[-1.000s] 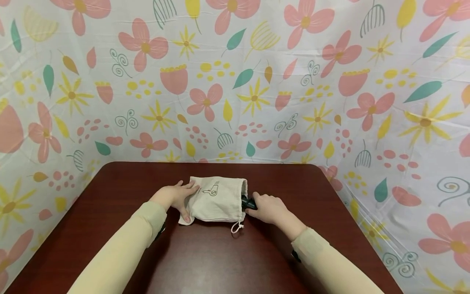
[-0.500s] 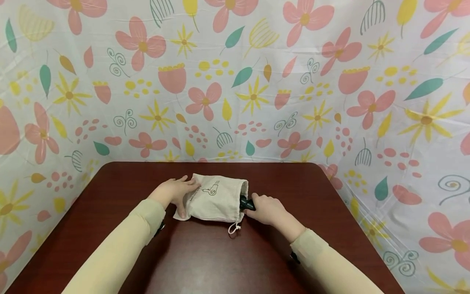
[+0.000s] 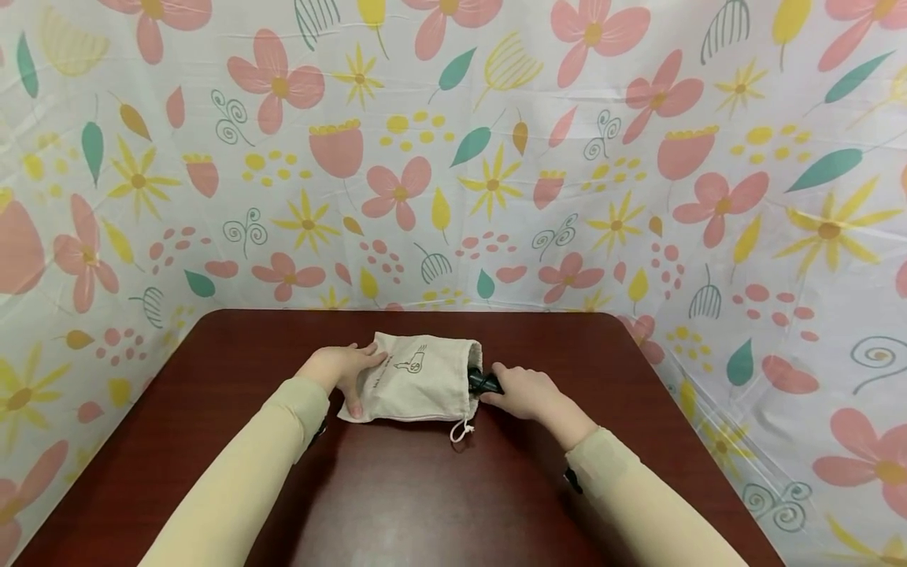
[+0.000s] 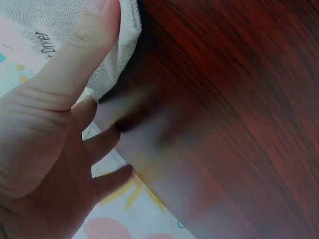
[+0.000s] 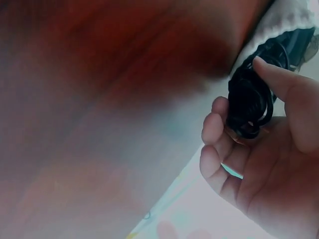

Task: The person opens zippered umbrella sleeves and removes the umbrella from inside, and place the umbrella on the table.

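A cream drawstring bag (image 3: 432, 390) lies on its side on the table, its mouth facing right. It bears a hair dryer drawing (image 3: 411, 363) and partly legible lettering ending in "Dryer". At its closed left end my left hand (image 3: 342, 373) grips the cloth, thumb over the near corner. Outside the bag's mouth, my right hand (image 3: 527, 391) holds a coiled black cord (image 5: 251, 97) between thumb and fingers. Beyond the coil, a dark smooth part (image 5: 299, 45) shows inside the mouth; the rest is hidden by the cloth. A knotted white drawstring (image 3: 462, 431) hangs from the mouth's near side.
The dark red wooden table (image 3: 397, 504) has rounded far corners. Behind and beside it hangs a white curtain (image 3: 453, 157) printed with flowers and leaves.
The bag's closed end has turned slightly, and my left hand has shifted a little with it. My right hand stays at the mouth, holding the cord; a bit more of it shows.
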{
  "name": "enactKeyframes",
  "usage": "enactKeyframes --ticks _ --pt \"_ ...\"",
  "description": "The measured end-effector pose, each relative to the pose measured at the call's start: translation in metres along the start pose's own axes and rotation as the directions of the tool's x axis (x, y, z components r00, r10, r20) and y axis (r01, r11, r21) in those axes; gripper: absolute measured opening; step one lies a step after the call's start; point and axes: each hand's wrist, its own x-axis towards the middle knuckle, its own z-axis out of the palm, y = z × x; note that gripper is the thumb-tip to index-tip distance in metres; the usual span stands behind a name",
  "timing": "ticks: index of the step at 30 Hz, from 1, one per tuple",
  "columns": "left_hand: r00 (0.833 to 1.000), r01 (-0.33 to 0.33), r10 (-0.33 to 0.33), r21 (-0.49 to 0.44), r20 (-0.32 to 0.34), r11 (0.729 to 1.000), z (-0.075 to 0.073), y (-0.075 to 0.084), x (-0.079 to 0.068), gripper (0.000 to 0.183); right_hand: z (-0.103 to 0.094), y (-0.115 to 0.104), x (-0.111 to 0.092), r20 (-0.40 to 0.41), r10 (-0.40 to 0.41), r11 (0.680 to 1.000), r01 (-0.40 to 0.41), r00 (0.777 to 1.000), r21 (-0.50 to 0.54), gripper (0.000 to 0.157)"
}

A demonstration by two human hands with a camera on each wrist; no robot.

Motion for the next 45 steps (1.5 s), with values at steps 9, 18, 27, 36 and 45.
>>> enactKeyframes --ticks 9,18,27,36,45 --pt "1.000 -0.023 0.026 -0.172 0.014 0.985 0.004 -0.005 -0.007 0.128 -0.005 0.024 0.011 0.062 0.013 0.999 -0.016 0.998 0.045 0.049" --pt "0.998 -0.062 0.061 -0.173 -0.009 0.983 0.011 -0.012 -0.006 0.128 -0.007 0.035 0.023 0.091 0.026 0.998 -0.031 0.996 0.061 0.047" --pt "0.998 -0.057 0.058 -0.165 0.003 0.985 0.011 -0.010 -0.006 0.130 -0.002 0.038 0.024 0.065 0.021 0.999 -0.025 0.998 0.047 0.047" --pt "0.999 -0.053 0.052 -0.173 -0.012 0.983 0.013 -0.012 -0.009 0.130 0.006 0.035 0.012 0.018 0.047 0.999 -0.047 0.999 0.007 0.051" --pt "0.999 -0.053 0.052 -0.167 -0.007 0.985 0.013 -0.011 -0.010 0.128 0.009 0.033 0.003 -0.027 0.048 0.999 -0.048 0.998 0.010 0.048"
